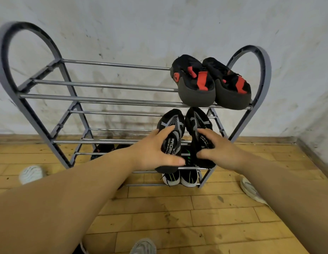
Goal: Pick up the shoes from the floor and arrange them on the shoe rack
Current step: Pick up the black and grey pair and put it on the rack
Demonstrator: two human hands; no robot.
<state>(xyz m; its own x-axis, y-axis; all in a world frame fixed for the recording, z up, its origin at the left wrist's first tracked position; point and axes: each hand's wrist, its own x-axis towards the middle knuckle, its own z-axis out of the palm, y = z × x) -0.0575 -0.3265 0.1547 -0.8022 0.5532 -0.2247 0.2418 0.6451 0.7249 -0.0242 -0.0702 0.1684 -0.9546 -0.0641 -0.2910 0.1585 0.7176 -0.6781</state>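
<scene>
A grey shoe (143, 246) sits at the bottom edge on the wooden floor (177, 213). Two pale shoes lie farther out on the boards, one at the left (32, 174) and one at the right (250, 191), partly behind the forearm.

Both bare arms reach forward to the shoe rack (71, 99). The left hand (154, 153) curls its fingers over the left black-and-grey shoe (171, 129), grasping it, thumb toward the heel. The right hand (217, 149) grips the right black-and-grey shoe (197, 121) the same way. Both shoes lie side by side on the rack's middle rails, toes toward the wall (159, 24).

Below them, on the lowest rails, stands a black pair with green stripes and white soles (179, 177); another dark shoe (102, 150) shows farther left.

On the top tier, at the right end, rests a black-and-red pair (210, 83).
</scene>
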